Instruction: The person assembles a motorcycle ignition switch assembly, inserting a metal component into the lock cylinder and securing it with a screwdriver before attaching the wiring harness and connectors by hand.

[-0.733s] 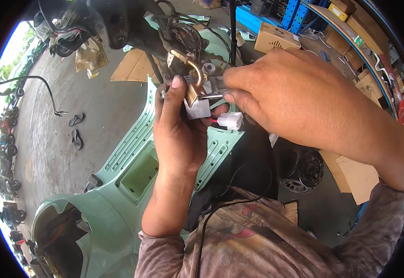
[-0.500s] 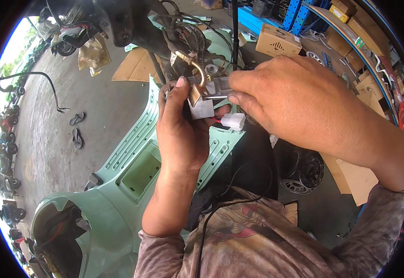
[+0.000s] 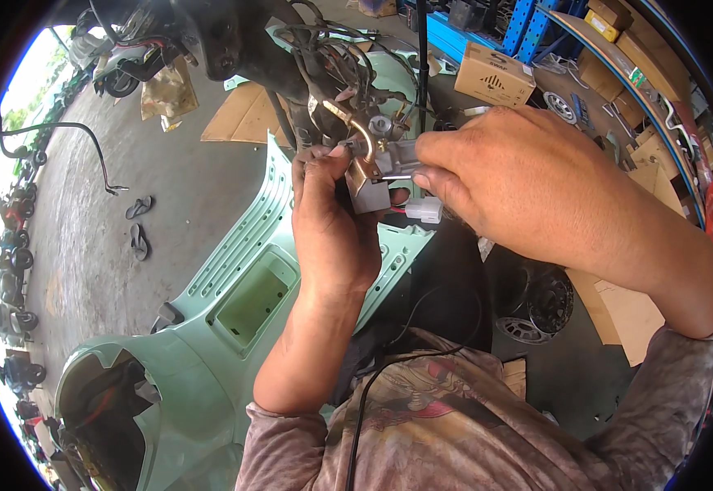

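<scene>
My left hand (image 3: 332,225) is closed around a metal assembly with a curved brass-coloured pipe (image 3: 367,139) and a light grey block (image 3: 370,198). Its thumb presses near the pipe, and a fingertip shows behind the block. Below, a white plastic connector (image 3: 428,210) with a red wire sticks out beside that fingertip. My right hand (image 3: 528,188) comes in from the right, thumb and fingers pinched on a thin metal rod (image 3: 397,177) that reaches the assembly; its far end is hidden. A bundle of dark cables (image 3: 348,69) hangs just beyond both hands.
A mint-green scooter body panel (image 3: 201,360) lies to the left, under my left forearm. Cardboard boxes (image 3: 496,75) and a blue rack (image 3: 446,37) stand at the back right. Black wheels (image 3: 549,299) lie on the right, and sandals (image 3: 139,241) on the floor at left.
My left hand and the assembly have shifted slightly right and down in the picture. The right hand stays pinched, moved only a little the same way.
</scene>
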Demonstrator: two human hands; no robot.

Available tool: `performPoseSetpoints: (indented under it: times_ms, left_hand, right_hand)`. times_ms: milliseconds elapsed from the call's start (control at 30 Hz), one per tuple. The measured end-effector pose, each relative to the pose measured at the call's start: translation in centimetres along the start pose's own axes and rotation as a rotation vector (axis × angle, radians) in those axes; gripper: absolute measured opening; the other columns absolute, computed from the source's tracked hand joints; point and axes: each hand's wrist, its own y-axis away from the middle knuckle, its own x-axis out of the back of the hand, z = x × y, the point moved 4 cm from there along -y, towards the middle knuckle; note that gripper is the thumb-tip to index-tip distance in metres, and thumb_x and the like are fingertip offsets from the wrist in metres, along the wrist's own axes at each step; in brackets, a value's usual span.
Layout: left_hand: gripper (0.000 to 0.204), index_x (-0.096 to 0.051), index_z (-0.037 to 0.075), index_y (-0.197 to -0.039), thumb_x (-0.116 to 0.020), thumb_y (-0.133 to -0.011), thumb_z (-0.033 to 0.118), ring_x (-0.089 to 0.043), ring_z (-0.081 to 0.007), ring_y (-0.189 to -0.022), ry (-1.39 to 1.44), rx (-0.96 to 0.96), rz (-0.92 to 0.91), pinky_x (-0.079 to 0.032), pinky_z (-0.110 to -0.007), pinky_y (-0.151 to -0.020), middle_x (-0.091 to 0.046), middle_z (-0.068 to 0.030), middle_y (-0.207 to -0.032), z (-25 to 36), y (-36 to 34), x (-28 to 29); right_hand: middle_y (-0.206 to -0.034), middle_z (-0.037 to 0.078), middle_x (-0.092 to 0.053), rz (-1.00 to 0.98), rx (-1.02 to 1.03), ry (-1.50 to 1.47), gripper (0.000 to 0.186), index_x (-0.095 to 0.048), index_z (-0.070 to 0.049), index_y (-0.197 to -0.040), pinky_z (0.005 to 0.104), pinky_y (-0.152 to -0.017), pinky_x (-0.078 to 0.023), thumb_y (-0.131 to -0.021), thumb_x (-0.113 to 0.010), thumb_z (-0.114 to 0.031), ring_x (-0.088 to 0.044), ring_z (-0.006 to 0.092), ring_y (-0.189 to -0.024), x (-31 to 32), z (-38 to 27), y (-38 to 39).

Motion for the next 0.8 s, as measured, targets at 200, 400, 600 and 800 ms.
performPoseSetpoints:
  times_ms: [200, 400, 600, 800]
  left_hand:
    - [0.028, -0.057, 0.007, -0.113, -0.050, -0.094, 0.026, -0.061, -0.0217, -0.097, 0.152, 0.023, -0.048, -0.050, -0.041, -0.082, -0.066, -0.0071, -0.107, -1.4, -0.2, 0.0]
    - [0.028, -0.058, 0.007, -0.111, -0.050, -0.094, 0.027, -0.061, -0.0213, -0.100, 0.289, 0.022, -0.090, -0.048, -0.041, -0.087, -0.066, -0.0061, -0.106, -2.5, 0.1, 0.2]
    - [0.025, -0.061, 0.009, -0.108, -0.050, -0.094, 0.027, -0.061, -0.0216, -0.099, 0.342, 0.020, -0.043, -0.050, -0.039, -0.084, -0.066, -0.0053, -0.107, -2.7, 0.3, 0.4]
    - [0.027, -0.060, 0.009, -0.111, -0.049, -0.095, 0.027, -0.062, -0.0221, -0.101, 0.332, -0.006, -0.101, -0.052, -0.040, -0.083, -0.066, -0.0051, -0.109, -3.1, 0.1, 0.9]
  right_hand:
    - [-0.075, 0.016, -0.066, 0.019, 0.030, 0.064, 0.017, -0.061, -0.004, -0.089, 0.0481, -0.069, -0.051, -0.093, -0.057, -0.020, -0.065, 0.0377, -0.075, -0.1, 0.1, 0.3]
    - [-0.075, 0.017, -0.066, 0.029, 0.111, 0.074, 0.017, -0.062, -0.004, -0.089, 0.0481, -0.069, -0.052, -0.093, -0.059, -0.020, -0.066, 0.0379, -0.075, 0.1, 0.0, 0.4]
    - [-0.075, 0.017, -0.066, 0.058, 0.170, 0.022, 0.017, -0.063, -0.005, -0.089, 0.0481, -0.068, -0.052, -0.093, -0.058, -0.021, -0.066, 0.0386, -0.075, 0.0, 0.3, 0.3]
    - [-0.075, 0.016, -0.067, -0.046, 0.054, 0.036, 0.018, -0.062, -0.005, -0.089, 0.0483, -0.069, -0.052, -0.093, -0.057, -0.022, -0.065, 0.0389, -0.075, -0.5, 0.2, -0.1]
